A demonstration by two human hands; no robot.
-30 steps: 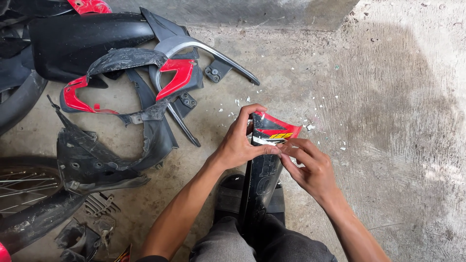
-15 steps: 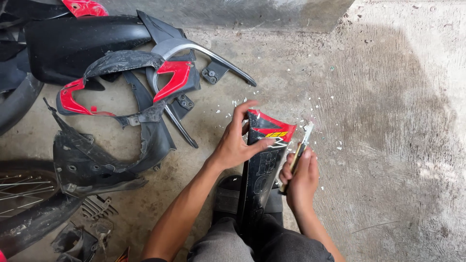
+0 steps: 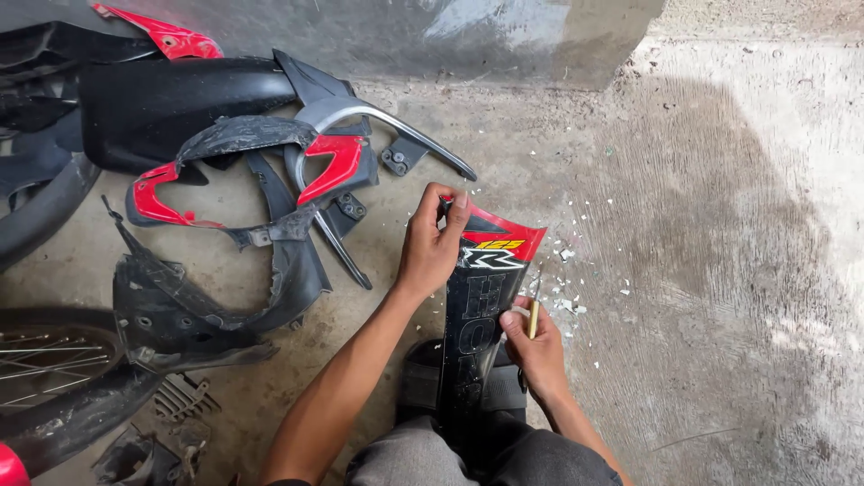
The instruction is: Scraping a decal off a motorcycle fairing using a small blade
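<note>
Bare concrete floor (image 3: pixel 720 270) carries a black fairing panel (image 3: pixel 477 333) with a red tip, standing upright between the person's knees. Left hand (image 3: pixel 432 247) is clamped on its upper left edge; right hand (image 3: pixel 535 346), at its right edge, grips a thin blade (image 3: pixel 535 306). White flakes (image 3: pixel 567 288) lie just right of the panel. Left of it sprawl black and red body parts (image 3: pixel 252 180) and a spoked wheel (image 3: pixel 45 360).

A: What is the left hand (image 3: pixel 430 247) gripping? 
B: A glossy black plastic panel (image 3: pixel 477 315) with a smooth red tip, its sticker surface looking scraped.

A: And at nine o'clock from it? 
B: Matt, dusty black plastic fairings (image 3: pixel 207 306) are lying beside shiny red pieces (image 3: pixel 328 166); a polished metal grab rail (image 3: pixel 396 126) is gleaming.

A: The ground? 
B: Rough grey concrete floor (image 3: pixel 720 270), flecked with white paint chips (image 3: pixel 567 301).
</note>
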